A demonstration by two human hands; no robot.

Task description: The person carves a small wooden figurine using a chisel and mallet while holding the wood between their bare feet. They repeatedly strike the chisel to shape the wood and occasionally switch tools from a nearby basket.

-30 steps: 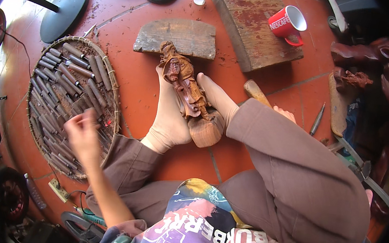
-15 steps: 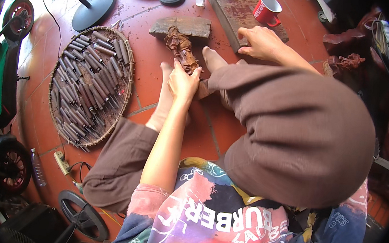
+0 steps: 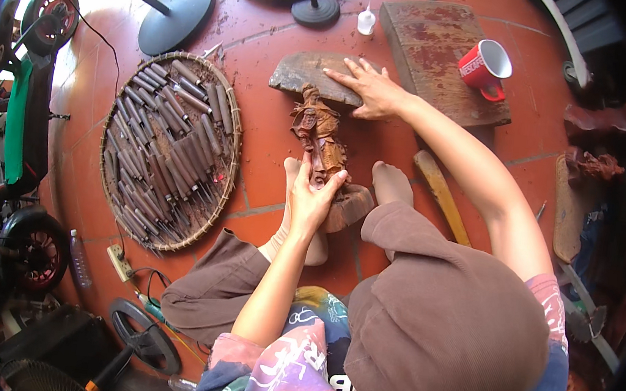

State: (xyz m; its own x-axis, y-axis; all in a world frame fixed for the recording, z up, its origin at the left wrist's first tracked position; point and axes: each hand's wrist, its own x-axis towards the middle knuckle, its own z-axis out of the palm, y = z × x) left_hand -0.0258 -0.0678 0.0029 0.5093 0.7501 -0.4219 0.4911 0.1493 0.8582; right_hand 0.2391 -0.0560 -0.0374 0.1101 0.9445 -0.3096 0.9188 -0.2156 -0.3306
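Left hand [image 3: 312, 199] grips carved figure [image 3: 323, 132]; right hand [image 3: 377, 92] spreads over wooden block [image 3: 299, 74]

Head view: the carved figure is near the centre of the frame, its long axis running from upper left to lower right, steeply, with the head end at the wooden block's lower edge. Whether they touch, I cannot tell. The left hand is nearer: thumb and fingers close around the figure's lower part, most of which extends from them toward the top of the frame. The right hand lies above and right of the figure's head, fingers splayed, grasping nothing visible. The figure is reddish-brown, deeply cut with robe-like folds, above a plain, smoother base [image 3: 350, 208] at its lower right.
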